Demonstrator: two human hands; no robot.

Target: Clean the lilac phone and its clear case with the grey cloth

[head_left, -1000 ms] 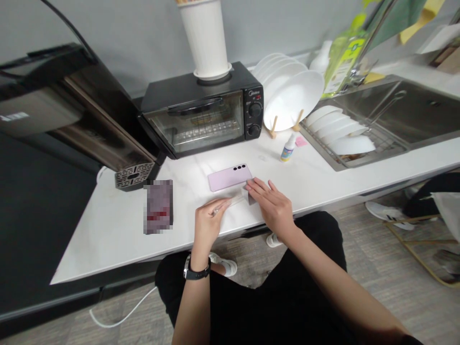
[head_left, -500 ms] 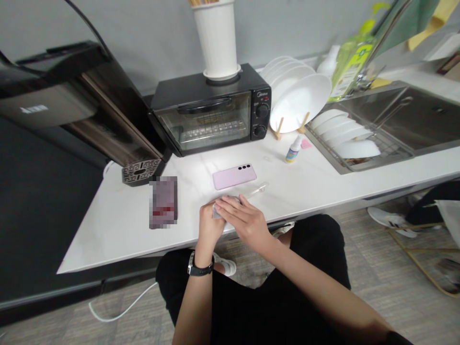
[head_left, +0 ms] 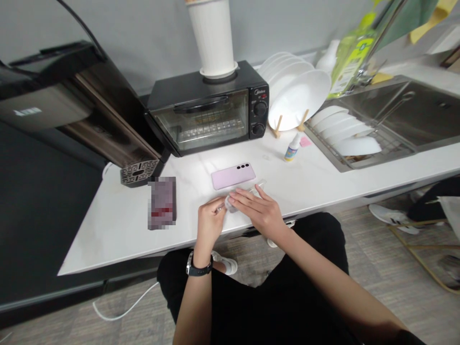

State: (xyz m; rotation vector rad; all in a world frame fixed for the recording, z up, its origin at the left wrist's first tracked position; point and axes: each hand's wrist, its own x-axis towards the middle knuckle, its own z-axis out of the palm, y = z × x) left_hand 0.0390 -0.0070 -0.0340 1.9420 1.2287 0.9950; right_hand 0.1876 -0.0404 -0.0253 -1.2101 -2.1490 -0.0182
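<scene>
Near the counter's front edge, my left hand (head_left: 210, 219) is closed around a small object with a pale, shiny edge, mostly hidden by the fingers. My right hand (head_left: 261, 211) lies over a crumpled pale grey-white cloth or wipe (head_left: 231, 207), its fingers pressing it against what the left hand holds. Behind the right fingers, a clear plastic piece (head_left: 263, 183) rests on the counter, partly covered. Just beyond both hands lies a lilac phone (head_left: 233, 177), back side up with its camera lenses showing. To its right stands a small white spray bottle (head_left: 292, 148).
A blurred-out dark item (head_left: 162, 203) lies on the left of the counter (head_left: 118, 239), near a tall dispenser (head_left: 138, 172). Behind stand a black toaster oven (head_left: 206, 120) and racked plates (head_left: 300, 103). At right is a sink (head_left: 424, 110) with bowls (head_left: 345, 129).
My right hand has slid to the right, away from my left hand, uncovering more of the pale cloth between them. The left hand stays almost in place.
</scene>
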